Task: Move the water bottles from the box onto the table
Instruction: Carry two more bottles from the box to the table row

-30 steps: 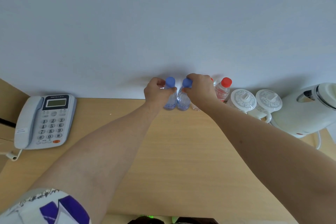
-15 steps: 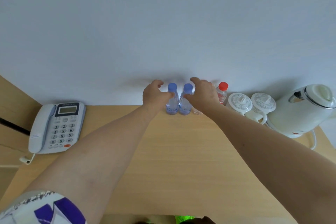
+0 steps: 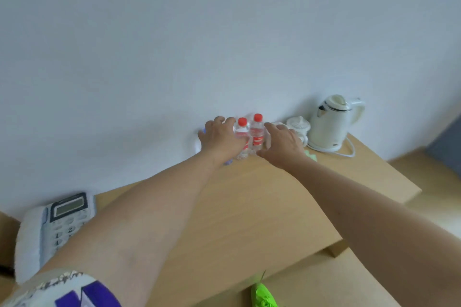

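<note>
Left hand (image 3: 219, 139) reaches to the back of the bench (image 3: 249, 207), fingers curved against the left side of the left red-capped bottle (image 3: 242, 139); can't tell if it actually grips it or just touches. Right hand (image 3: 282, 144) sits on the other side, fingers loosely spread next to the right red-capped bottle (image 3: 257, 133), contact unclear. Both bottles stand upright, touching each other, right at the wall (image 3: 224, 32), between the two hands. Something blue and blurred (image 3: 228, 162) peeks out under the left wrist, too blurred to identify. White lidded cup (image 3: 298, 126) just right of the right hand, white kettle (image 3: 333, 122) beyond it with its cord trailing on the bench. Desk phone (image 3: 55, 227) at the bench's left end, well apart from the bottles. Box not identifiable in this view
</note>
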Available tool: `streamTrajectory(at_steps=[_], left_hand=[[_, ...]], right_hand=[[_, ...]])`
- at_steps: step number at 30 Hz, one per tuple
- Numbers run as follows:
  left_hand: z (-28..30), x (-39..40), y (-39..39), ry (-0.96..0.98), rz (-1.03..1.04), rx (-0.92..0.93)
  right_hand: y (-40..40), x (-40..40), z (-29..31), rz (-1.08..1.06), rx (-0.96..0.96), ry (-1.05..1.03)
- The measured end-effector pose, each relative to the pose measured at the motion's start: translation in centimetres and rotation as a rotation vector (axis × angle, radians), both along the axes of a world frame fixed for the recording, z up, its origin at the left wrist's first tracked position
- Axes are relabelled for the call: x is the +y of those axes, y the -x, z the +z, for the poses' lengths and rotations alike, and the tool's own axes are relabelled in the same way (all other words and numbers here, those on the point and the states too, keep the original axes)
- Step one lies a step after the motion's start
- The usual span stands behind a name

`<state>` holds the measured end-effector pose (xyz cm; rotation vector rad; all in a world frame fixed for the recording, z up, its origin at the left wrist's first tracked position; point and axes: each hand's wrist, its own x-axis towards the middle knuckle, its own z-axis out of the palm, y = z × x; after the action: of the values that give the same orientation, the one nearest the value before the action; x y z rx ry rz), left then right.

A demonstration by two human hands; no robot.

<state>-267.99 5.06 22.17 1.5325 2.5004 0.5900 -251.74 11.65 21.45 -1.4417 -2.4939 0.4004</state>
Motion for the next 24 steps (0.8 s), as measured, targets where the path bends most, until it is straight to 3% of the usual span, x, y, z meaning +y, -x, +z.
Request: streamTrajectory(at_steps=[10, 24], left_hand=[[2.9, 3.4, -19.5, 0.036, -0.534, 0.148], [2.4, 2.8, -59.1, -0.024, -1.146, 0.231]], right_hand=[[-20.8, -4.2, 1.5, -0.449, 0.014, -0.021], [-56.3, -13.0, 1.3, -1.048, -0.06, 0.047]])
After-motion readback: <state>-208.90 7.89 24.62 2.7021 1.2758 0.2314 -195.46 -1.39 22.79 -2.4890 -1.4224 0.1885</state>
